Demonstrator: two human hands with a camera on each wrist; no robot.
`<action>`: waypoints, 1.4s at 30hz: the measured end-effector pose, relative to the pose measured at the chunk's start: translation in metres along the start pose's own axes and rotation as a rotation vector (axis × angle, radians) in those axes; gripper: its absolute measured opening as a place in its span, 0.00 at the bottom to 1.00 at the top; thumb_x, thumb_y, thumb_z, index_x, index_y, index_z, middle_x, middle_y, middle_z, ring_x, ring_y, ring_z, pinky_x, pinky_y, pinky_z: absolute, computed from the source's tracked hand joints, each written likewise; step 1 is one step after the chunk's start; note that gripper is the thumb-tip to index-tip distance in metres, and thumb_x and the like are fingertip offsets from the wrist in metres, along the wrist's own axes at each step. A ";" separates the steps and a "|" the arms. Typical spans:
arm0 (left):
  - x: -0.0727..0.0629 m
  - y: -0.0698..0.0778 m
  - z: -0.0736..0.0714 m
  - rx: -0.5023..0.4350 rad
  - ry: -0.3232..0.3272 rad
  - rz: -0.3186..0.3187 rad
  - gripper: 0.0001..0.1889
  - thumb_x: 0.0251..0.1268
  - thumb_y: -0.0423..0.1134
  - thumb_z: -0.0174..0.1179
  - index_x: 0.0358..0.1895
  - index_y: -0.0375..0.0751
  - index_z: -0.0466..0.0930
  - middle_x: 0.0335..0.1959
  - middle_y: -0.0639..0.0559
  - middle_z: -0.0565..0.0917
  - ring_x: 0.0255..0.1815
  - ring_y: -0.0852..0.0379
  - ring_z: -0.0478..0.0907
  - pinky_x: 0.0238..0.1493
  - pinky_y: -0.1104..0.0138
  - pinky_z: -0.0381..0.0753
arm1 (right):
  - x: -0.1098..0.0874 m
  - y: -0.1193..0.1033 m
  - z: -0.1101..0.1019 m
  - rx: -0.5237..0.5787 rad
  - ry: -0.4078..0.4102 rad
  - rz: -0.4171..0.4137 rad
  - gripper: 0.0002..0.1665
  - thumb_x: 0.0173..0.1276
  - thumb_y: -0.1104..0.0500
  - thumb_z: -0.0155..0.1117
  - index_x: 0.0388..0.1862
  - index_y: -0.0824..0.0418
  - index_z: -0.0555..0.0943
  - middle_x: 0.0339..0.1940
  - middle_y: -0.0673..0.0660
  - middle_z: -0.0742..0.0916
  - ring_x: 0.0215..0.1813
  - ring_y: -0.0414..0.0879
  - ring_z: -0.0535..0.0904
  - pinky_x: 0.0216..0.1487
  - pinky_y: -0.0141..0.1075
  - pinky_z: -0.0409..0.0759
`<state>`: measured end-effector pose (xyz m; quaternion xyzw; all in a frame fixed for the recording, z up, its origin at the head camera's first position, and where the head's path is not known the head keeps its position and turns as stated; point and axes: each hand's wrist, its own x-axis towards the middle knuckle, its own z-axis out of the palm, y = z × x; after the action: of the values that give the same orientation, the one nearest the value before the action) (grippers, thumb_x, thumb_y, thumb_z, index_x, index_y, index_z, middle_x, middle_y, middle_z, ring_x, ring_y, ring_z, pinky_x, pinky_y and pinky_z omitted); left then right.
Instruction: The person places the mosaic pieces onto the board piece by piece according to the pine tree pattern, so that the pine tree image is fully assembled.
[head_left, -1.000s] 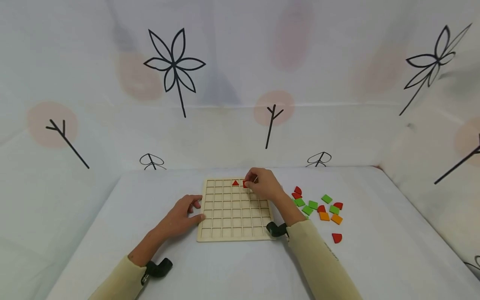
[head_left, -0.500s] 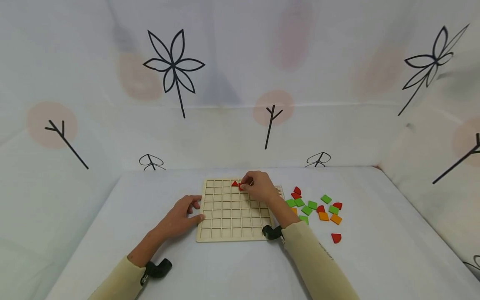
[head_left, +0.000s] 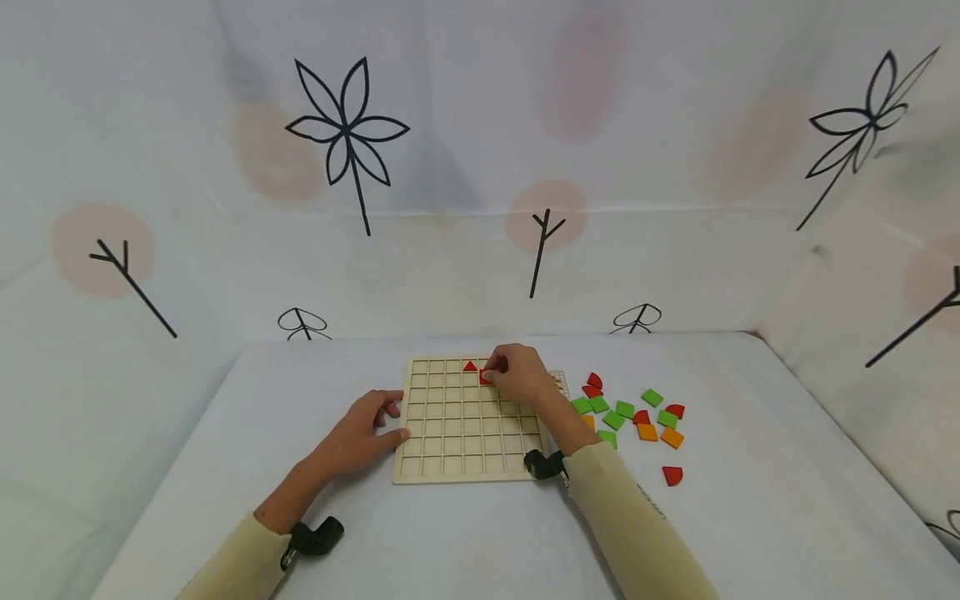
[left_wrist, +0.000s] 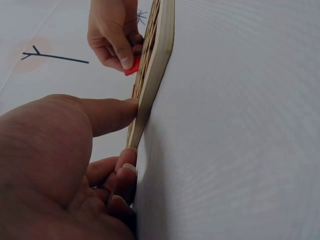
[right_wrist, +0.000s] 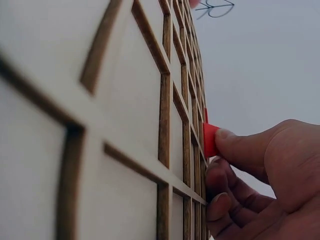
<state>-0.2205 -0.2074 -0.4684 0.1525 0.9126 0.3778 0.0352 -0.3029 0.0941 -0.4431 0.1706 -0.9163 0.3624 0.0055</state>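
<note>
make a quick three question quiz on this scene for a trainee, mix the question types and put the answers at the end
1. True or false: the left hand touches the edge of the board.

2. Multiple choice: what colour is the piece pinched in the right hand?
a) green
b) orange
c) red

3. Fill in the blank: the scattered green pieces lie to the person's ____ of the board.

Key: 1. True. 2. c. 3. right.
</note>
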 end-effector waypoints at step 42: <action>-0.001 0.003 -0.001 -0.014 0.004 0.016 0.33 0.72 0.41 0.69 0.75 0.32 0.71 0.51 0.50 0.78 0.47 0.55 0.69 0.49 0.62 0.69 | -0.005 0.002 -0.003 -0.021 0.040 -0.046 0.08 0.76 0.61 0.69 0.39 0.62 0.90 0.33 0.54 0.89 0.37 0.47 0.83 0.43 0.44 0.83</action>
<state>-0.2186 -0.2068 -0.4656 0.1588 0.9088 0.3845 0.0315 -0.2994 0.0992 -0.4427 0.1843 -0.9155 0.3560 0.0338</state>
